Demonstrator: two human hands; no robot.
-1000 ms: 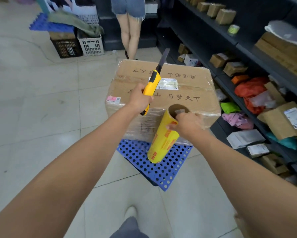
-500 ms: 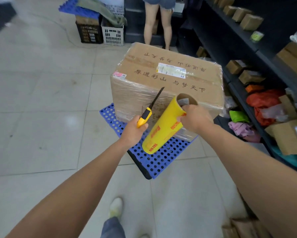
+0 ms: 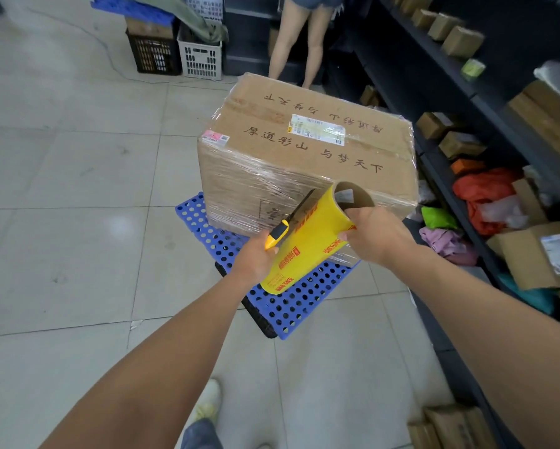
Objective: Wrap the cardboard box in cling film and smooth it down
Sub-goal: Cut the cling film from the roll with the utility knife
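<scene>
Our left hand (image 3: 256,256) grips the knife (image 3: 290,222) (blade out) beside the roll (image 3: 307,241); our right hand (image 3: 377,233) clasps the roll's top.

Left hand (image 3: 256,254): fist closed around the utility knife (image 3: 286,223) handle, arm extended forward.
Right hand (image 3: 374,233): gripping the cling film roll (image 3: 307,241) at its upper end, arm outstretched.
</scene>
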